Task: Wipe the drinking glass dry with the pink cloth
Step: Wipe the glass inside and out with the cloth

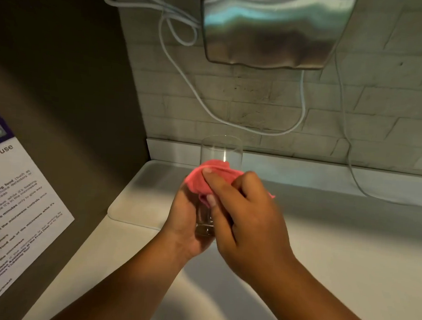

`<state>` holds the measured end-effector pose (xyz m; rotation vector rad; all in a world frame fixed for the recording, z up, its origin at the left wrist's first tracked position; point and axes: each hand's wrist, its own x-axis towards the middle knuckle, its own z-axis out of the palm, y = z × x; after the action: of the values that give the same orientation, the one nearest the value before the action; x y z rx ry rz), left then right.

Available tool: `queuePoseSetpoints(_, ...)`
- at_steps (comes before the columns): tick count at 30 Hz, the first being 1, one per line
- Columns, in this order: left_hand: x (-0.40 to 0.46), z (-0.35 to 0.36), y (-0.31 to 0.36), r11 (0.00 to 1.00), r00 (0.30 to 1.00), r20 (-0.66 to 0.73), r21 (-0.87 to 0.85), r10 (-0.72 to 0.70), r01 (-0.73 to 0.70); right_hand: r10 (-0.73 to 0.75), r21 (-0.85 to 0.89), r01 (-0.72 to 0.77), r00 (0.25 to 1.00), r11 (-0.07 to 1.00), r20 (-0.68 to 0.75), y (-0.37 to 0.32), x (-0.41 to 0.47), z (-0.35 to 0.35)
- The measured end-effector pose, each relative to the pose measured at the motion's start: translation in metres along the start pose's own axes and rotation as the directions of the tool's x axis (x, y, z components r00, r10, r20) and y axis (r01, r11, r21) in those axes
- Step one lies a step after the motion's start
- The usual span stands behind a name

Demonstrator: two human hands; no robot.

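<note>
**Glass held over the counter, cloth pressed to its side**

A white brick wall [295, 103] fills the far side of the scene; a steel wall-mounted unit [270, 27] hangs on it, with white cables [185, 84] looping beneath. A pale counter [336, 241] runs across the near field, and a shallow white tray [138, 200] lies on it at the left. On the dark panel at far left hangs a printed notice [11, 209] about microwave use. Above the counter, near centre, the left hand [186, 222] is curled closed around the lower part of the drinking glass [221, 150], which stands roughly upright with its open rim on the far side. The right hand [246, 216] is partly closed, its fingers pressing the pink cloth [204, 176] against the near side of the glass at mid-height. The cloth is bunched between the two hands.
</note>
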<state>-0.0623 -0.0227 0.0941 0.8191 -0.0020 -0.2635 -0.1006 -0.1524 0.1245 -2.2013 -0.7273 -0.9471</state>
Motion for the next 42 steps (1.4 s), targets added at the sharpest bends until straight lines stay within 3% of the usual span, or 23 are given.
queuePoseSetpoints(4,-0.004,0.010,-0.003,1.000,1.000,0.027,0.021,-0.016,0.016,0.121,0.013,-0.121,0.990,0.993,-0.077,0.009,0.031,-0.004)
queuePoseSetpoints(7,-0.005,0.014,-0.004,0.999,1.000,0.017,-0.034,-0.002,0.003,0.304,0.216,-0.272,0.944,0.938,-0.130,0.019,0.042,-0.003)
queuePoseSetpoints(13,-0.005,0.011,-0.003,0.999,0.999,0.023,-0.028,0.034,-0.034,0.584,0.554,-0.489,0.812,0.674,0.008,0.028,0.029,0.006)
queuePoseSetpoints(19,-0.002,0.009,0.002,1.000,0.998,-0.046,0.001,0.031,-0.031,0.666,0.657,-0.542,0.741,0.523,0.081,0.035,0.021,0.008)
queuePoseSetpoints(25,-0.005,-0.004,0.009,0.993,0.994,-0.083,-0.093,-0.075,0.067,0.659,0.662,-0.511,0.751,0.548,0.035,0.047,0.013,0.000)
queuePoseSetpoints(31,-0.006,-0.006,0.016,0.988,0.990,-0.029,-0.065,0.137,-0.138,0.634,0.635,-0.509,0.772,0.581,0.039,0.050,0.003,-0.004)
queuePoseSetpoints(37,-0.002,-0.004,0.016,0.990,0.991,0.075,-0.089,0.113,-0.106,0.609,0.614,-0.501,0.792,0.610,0.042,0.044,-0.001,-0.005)
queuePoseSetpoints(42,0.000,-0.004,0.012,0.991,0.993,0.035,-0.088,0.109,-0.106,0.587,0.601,-0.471,0.809,0.645,0.004,0.038,-0.005,-0.006)
